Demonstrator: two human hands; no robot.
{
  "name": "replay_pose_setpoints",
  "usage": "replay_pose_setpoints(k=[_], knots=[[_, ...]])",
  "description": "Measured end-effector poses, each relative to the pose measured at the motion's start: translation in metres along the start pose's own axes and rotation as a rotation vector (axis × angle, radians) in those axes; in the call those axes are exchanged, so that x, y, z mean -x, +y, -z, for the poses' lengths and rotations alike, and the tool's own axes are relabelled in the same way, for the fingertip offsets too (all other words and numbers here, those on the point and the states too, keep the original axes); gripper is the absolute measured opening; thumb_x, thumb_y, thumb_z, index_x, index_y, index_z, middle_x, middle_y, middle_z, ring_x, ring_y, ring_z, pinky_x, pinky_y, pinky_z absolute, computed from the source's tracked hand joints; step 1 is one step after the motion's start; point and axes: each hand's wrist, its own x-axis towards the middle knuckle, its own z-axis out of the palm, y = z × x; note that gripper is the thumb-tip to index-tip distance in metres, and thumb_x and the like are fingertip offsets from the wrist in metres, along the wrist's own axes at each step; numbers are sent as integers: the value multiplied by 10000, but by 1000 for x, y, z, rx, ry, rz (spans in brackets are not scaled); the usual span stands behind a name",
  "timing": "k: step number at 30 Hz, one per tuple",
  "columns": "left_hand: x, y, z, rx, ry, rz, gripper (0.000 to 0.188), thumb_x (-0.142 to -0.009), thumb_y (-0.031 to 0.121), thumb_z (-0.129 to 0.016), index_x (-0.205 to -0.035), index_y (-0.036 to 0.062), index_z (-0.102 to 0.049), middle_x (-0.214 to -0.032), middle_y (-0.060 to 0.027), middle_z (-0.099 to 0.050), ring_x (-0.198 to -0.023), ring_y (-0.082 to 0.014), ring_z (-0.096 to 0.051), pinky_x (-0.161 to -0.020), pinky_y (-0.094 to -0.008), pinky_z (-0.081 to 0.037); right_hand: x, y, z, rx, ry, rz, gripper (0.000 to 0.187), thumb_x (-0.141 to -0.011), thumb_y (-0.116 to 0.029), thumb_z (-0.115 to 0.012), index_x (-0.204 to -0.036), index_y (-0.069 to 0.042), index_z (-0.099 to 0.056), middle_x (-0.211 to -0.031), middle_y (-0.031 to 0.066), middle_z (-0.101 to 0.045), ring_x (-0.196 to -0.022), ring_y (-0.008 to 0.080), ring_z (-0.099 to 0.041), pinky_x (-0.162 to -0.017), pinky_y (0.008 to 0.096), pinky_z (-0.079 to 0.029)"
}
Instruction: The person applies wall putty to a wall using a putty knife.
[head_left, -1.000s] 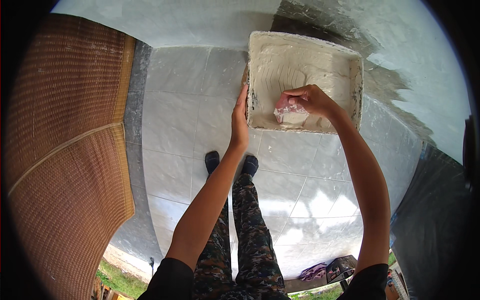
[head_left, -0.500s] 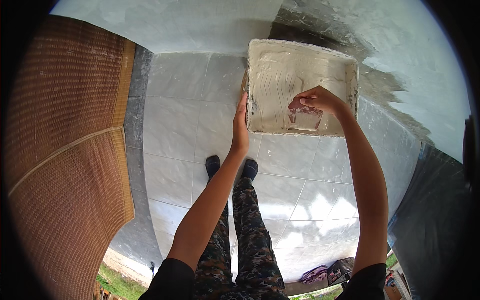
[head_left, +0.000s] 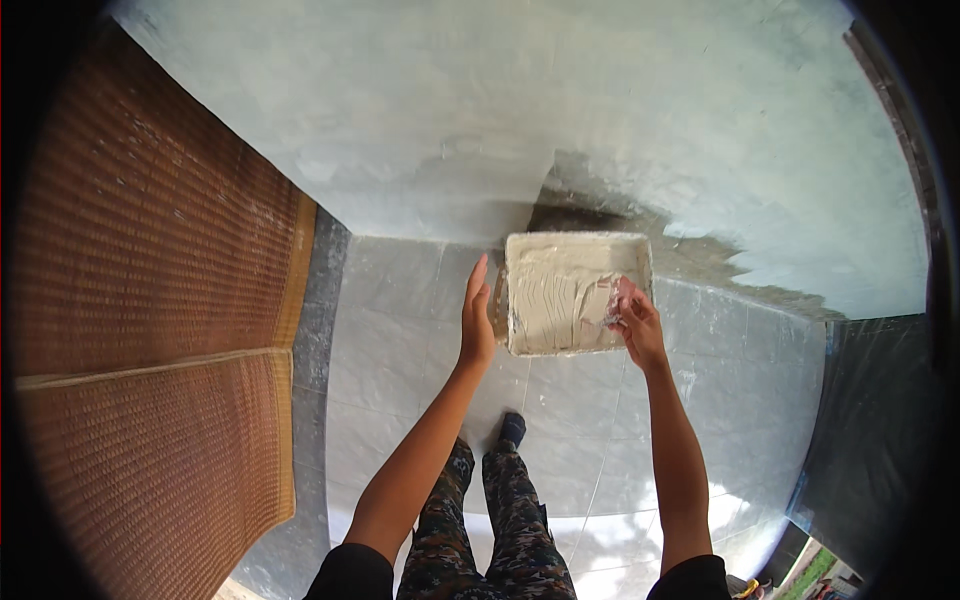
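Note:
A shallow rectangular tray (head_left: 578, 350) with a crusted pale rim holds cream-coloured paste (head_left: 550, 300), scored with several curved ridges. My right hand (head_left: 641, 325) is closed around a reddish flat scraper (head_left: 613, 302) smeared with paste, over the right part of the tray. The scraper's lower edge is partly hidden by paste and fingers. Just left of the tray, my left hand (head_left: 478, 318) is held upright with its fingers stretched out and nothing in it. It seems slightly apart from the tray's side.
Ahead rises a pale wall (head_left: 400, 120) with a dark, uncoated patch (head_left: 585, 200) behind the tray. A brown woven mat (head_left: 160, 230) stands on the left. Grey floor tiles (head_left: 560, 400) lie below, and a dark sheet (head_left: 870, 400) hangs at the right.
The view has tilted up, showing more wall, and the tray appears smaller. My right hand has shifted the scraper toward the tray's right side. My left hand has come off the tray's edge.

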Motion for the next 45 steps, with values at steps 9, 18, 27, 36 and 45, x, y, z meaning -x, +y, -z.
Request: replay_pose_setpoints(k=[9, 18, 27, 36, 45], knots=[[-22, 212, 35, -100, -44, -376, 592, -1040, 310, -294, -1535, -14, -304, -1605, -170, -310, -1507, -263, -243, -1233, -387, -134, 46, -173, -147, -145, 4, 398, 298, -988, -116, -624, -1280, -57, -599, -1124, 37, -707, -959, 138, -687, -777, 311, -583], [-50, 435, 102, -119, 20, -671, 521, -1060, 257, -334, -1525, 24, -346, -1578, -134, -371, -1486, -248, -288, -1213, -397, -175, 43, -348, -327, -111, -11, 589, 133, -982, -155, -640, -1095, -85, -629, -968, -3, -704, -793, 83, -659, -642, 272, -580], [-106, 593, 158, -204, 89, -946, 521, -1068, 277, -322, -1520, 19, -349, -1572, -134, -377, -1483, -244, -292, -1215, -395, -179, 13, -460, -490, -64, -255, 650, 245, -984, -185, -631, -1187, -47, -639, -978, 15, -706, -824, 75, -652, -694, 272, -596], [-166, 705, 208, -306, 166, -1153, 506, -1060, 239, -330, -1520, 32, -358, -1564, -145, -385, -1475, -253, -308, -1210, -394, -211, -41, -523, -616, 30, -410, 785, 269, -976, -197, -646, -1182, -26, -667, -978, 36, -724, -812, 83, -658, -686, 269, -575], [-243, 778, 241, -223, 77, -1302, 520, -1044, 229, -327, -1503, -14, -357, -1559, -164, -378, -1464, -272, -319, -1206, -387, -208, -57, -570, -739, 166, -305, 1067, 305, -975, -184, -645, -1210, 10, -663, -981, 61, -736, -831, 100, -678, -646, 251, -557]])
